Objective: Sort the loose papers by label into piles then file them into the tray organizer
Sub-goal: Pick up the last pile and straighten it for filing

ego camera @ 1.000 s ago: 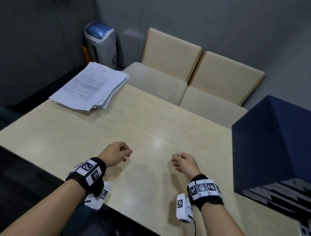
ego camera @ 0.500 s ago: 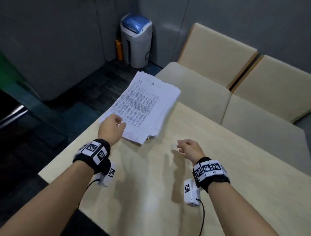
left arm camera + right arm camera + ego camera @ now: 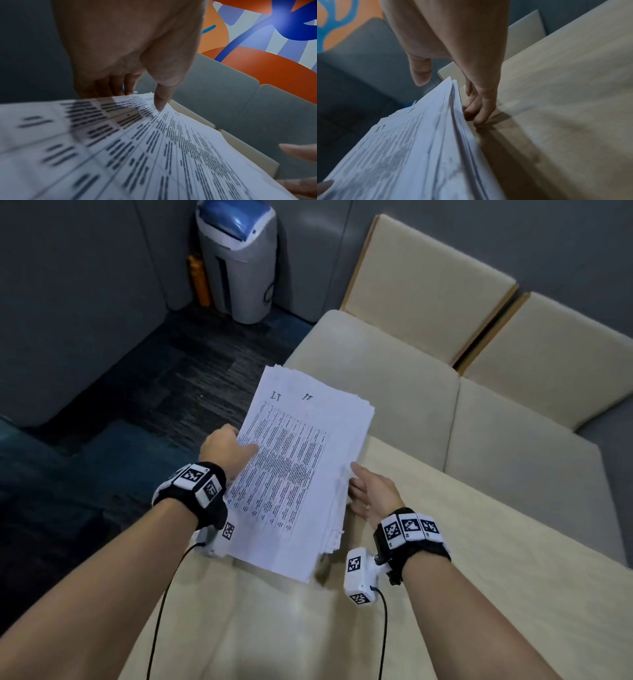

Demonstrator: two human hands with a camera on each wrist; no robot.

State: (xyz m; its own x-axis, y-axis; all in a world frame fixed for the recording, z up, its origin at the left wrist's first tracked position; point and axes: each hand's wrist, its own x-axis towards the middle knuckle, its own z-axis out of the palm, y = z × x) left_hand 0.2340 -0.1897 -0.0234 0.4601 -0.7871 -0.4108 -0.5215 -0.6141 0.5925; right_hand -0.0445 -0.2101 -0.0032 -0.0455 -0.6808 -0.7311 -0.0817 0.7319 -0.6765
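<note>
One paper stack (image 3: 298, 474) — left hand (image 3: 222, 450) grips it, right hand (image 3: 371, 491) touches its edge, relaxed.

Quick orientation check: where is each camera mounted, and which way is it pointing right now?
Head: worn on the head, looking forward and down at the paper stack at the table corner; both forearms, left hand and right hand show.
Left wrist: looks along the left hand; thumb on the top sheet, fingers behind the stack's edge.
Right wrist: looks along the right hand; fingers at the stack's right edge, thumb above it.
Shared: all three see the stack; the left-wrist view also catches right fingertips.
</note>
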